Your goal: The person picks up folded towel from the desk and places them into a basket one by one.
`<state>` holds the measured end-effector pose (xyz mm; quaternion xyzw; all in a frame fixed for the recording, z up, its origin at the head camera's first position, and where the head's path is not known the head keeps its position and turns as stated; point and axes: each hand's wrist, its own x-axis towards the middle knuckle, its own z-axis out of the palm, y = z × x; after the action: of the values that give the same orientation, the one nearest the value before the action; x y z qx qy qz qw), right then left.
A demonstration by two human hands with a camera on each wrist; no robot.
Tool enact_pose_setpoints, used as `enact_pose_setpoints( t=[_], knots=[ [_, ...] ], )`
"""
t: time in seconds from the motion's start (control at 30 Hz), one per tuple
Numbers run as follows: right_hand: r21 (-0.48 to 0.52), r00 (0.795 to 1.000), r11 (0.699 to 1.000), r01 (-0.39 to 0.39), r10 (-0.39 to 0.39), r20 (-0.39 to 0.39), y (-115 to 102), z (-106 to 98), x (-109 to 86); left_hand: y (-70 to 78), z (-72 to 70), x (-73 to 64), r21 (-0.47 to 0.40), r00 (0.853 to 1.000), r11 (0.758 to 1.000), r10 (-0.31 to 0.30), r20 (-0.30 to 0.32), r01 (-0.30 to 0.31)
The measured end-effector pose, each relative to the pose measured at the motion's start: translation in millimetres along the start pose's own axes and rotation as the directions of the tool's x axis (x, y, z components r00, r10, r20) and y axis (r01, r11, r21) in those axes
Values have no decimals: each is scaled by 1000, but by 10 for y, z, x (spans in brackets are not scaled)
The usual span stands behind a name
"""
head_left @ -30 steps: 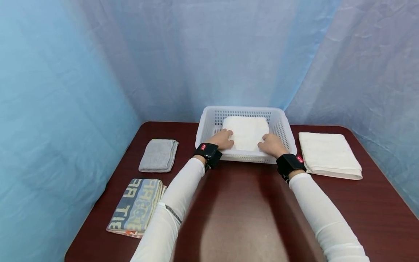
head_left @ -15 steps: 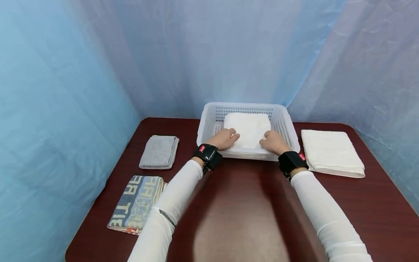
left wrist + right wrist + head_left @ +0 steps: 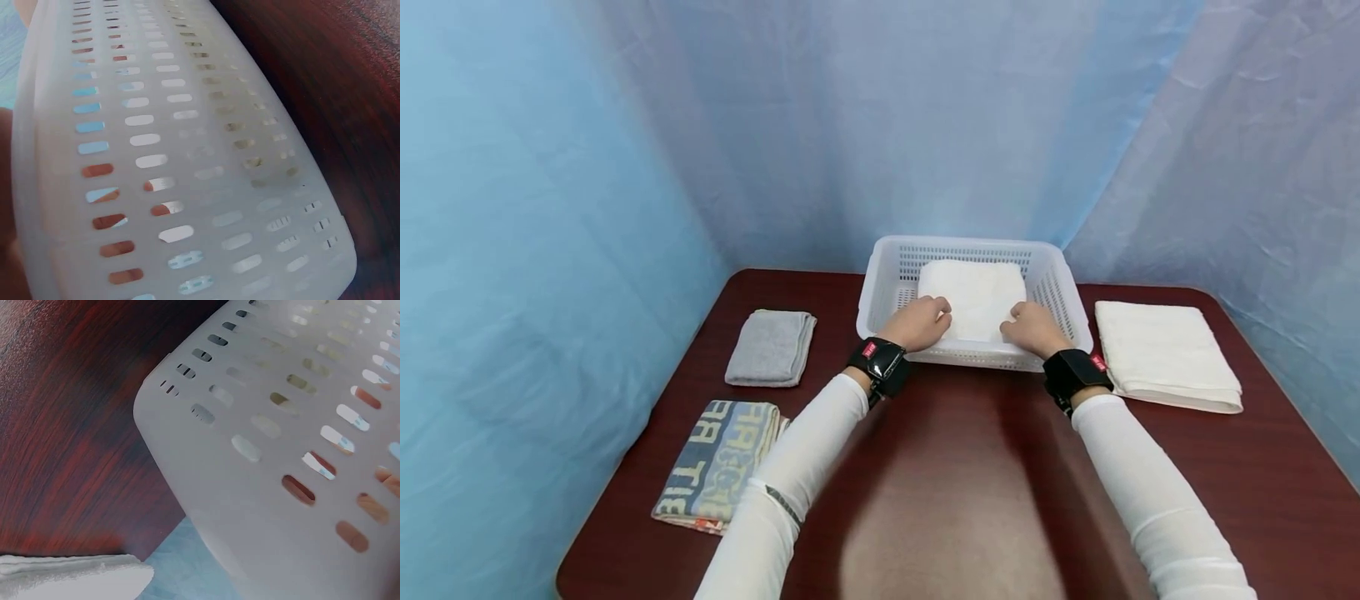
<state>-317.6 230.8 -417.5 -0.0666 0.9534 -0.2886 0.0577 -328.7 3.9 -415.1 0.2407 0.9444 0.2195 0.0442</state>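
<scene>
A folded white towel [image 3: 973, 287] lies in a white perforated plastic basket [image 3: 1075, 332] at the back of the table. My left hand [image 3: 920, 322] reaches over the front rim, its bent fingers on the towel's near left part. At the near right corner my right hand [image 3: 1034, 328] pinches the towel between bent fingers and thumb. The left wrist view is filled by the basket wall [image 3: 69, 206], with bits of skin showing through its slots. In the right wrist view, skin likewise shows behind the basket's slotted corner [image 3: 206, 487]. Both fingertips' undersides are hidden.
On the dark red table [image 3: 955, 450], a folded grey towel [image 3: 769, 348] lies at left. Nearer, a blue and yellow patterned towel [image 3: 718, 462] sits partly behind my left sleeve. Another folded white towel [image 3: 1165, 354] lies right of the basket. Pale blue curtains [image 3: 925, 125] surround the table.
My left hand has shifted slightly inward over the towel, and its spread thumb and fingers have drawn together. The right hand stays at its corner. The whole head view has shifted slightly.
</scene>
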Motion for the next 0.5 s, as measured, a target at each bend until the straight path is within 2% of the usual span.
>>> enact_pose_setpoints(
  t=[0.3, 0.5],
  knots=[
    [-19, 1000, 999, -27, 28, 9, -18, 18, 12, -50, 53, -23, -30, 996, 1000, 5, -84, -8],
    [-22, 999, 999, -29, 29, 28, -15, 4, 53, -68, 54, -22, -26, 994, 1000, 1, -114, -4]
  ],
)
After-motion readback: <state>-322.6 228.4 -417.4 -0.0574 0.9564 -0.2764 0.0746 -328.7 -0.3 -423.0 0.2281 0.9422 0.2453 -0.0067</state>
